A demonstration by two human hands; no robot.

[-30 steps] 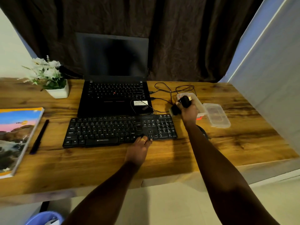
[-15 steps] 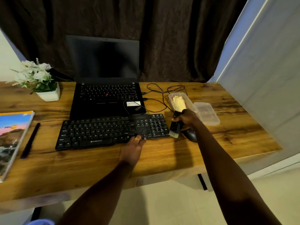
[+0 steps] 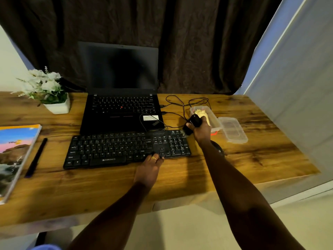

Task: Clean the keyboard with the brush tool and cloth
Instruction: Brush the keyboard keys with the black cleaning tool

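Inspecting keyboard: black keyboard (image 3: 126, 147) lies flat near the front of the desk (image 3: 180, 181), just in front of the open laptop (image 3: 120, 109).
Brush tool: black brush tool (image 3: 192, 123) is tilted, its lower end at the far right corner of the keyboard above the number pad; bristle contact cannot be confirmed.
Right hand: right hand (image 3: 201, 129) is closed in a fist round the brush tool's body.
Left hand: left hand (image 3: 149, 168) rests on the desk with fingertips on the keyboard's near edge, below the arrow keys; fingers are loosely extended and grip nothing, apparently steadying the board.
Cloth: yellowish cloth (image 3: 202, 114) sits in the clear plastic box (image 3: 207, 116) behind the right hand; the lid (image 3: 232, 129) lies just beside the box.
Step in hand: judged to be the start of brushing, at the number-pad corner; wiping not yet done.
Next move: calls for bristles angled down into the key gaps and strokes run leftward along the rows, left hand holding the board still.
Change from earlier frame: half a second ago the brush tool hung off the keyboard's right edge, bristles down over the mouse (image 3: 219, 147); it has since been raised to the far corner.
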